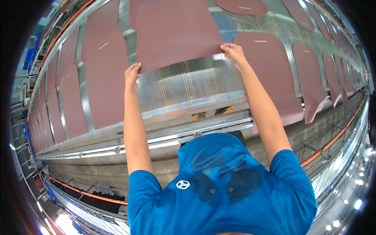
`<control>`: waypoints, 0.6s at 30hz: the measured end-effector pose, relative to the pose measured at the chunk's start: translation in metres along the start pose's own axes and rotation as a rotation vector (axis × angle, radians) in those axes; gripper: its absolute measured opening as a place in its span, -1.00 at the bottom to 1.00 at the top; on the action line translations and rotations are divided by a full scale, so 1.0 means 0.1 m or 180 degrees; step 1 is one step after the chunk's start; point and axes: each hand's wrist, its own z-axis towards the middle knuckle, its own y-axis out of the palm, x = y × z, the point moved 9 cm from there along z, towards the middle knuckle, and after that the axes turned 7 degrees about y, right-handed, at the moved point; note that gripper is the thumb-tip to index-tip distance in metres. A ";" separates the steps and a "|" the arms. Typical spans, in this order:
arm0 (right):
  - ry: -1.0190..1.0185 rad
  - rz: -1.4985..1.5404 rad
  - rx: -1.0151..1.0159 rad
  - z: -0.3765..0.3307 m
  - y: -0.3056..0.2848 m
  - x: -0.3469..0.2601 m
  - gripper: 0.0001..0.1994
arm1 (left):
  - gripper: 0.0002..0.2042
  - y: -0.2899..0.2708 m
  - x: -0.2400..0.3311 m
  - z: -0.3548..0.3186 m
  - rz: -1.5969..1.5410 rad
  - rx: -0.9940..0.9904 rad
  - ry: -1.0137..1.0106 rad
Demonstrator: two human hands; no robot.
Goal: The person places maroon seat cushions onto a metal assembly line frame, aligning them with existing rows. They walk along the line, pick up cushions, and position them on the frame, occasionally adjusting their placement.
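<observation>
Left hand (132, 74) and right hand (234, 53), each with thumb and fingers closed together, grip the two lower corners of a large, flat maroon sheet (176, 35) at upper centre of the frame. Below its edge shows a long, grey metal desk (192, 84) marked with fine yellowish lines. One round-topped maroon piece (266, 70) lies right of centre; another maroon panel (103, 78) lies at left.

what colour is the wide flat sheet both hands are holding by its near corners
The wide flat sheet is dull reddish brown, showing best in the head view.
</observation>
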 end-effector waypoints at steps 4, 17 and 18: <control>0.0260 -0.0994 -0.0139 -0.03 0.03 0.56 -0.76 | -0.69 -0.20 -0.77 -0.06 0.0519 -0.0187 0.0078; 0.0672 -0.2304 0.0185 -0.89 -0.32 1.11 -0.73 | -0.69 -0.21 -0.96 -1.02 0.1270 -0.0308 -0.0043; 0.0651 -0.2291 0.0214 -0.93 -0.33 1.13 -0.73 | -0.67 -0.23 -0.98 -1.09 0.1299 -0.0272 -0.0092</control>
